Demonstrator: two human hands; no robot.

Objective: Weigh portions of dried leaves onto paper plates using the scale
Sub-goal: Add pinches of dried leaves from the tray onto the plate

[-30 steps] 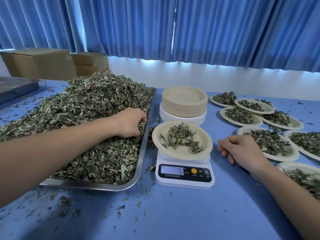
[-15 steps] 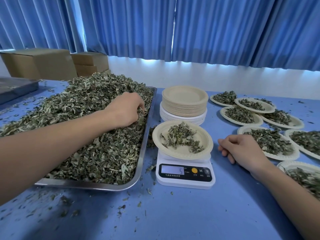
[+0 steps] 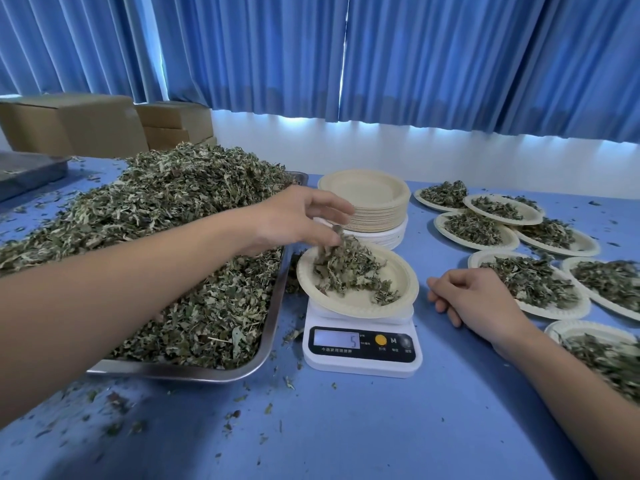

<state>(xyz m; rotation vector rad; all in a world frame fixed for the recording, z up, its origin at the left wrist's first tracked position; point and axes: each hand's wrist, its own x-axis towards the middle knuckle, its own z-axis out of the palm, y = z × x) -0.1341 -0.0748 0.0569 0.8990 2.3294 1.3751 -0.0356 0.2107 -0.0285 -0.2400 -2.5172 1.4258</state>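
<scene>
Leftward, a metal tray (image 3: 273, 327) is heaped with dried leaves (image 3: 156, 216), the pile rising well above its rim. Just beside it a white scale (image 3: 362, 355) is set on the blue table (image 3: 381, 427), and a 5 is shown on its display. A paper plate (image 3: 398, 292) sits on the scale with a loose portion of leaves spread across its middle. A stack of empty plates (image 3: 367, 195) is placed behind the scale. To the right, several filled plates (image 3: 554, 311) overlap one another, each with its own leaf portion.

The left hand (image 3: 294, 220) is held over the left edge of the plate on the scale. A clump (image 3: 341, 251) of leaves is pinched under the thumb, its lower end touching the portion already on the plate. The other fingers (image 3: 332, 207) are extended above it and slightly spread. The right hand (image 3: 481, 299) is rested on the table between the scale and the nearest filled plate, its fingers loosely curled under, nothing held.

Leaf crumbs are scattered over the table. Cardboard boxes (image 3: 72, 123) are stacked at the far left before blue curtains (image 3: 450, 64).
</scene>
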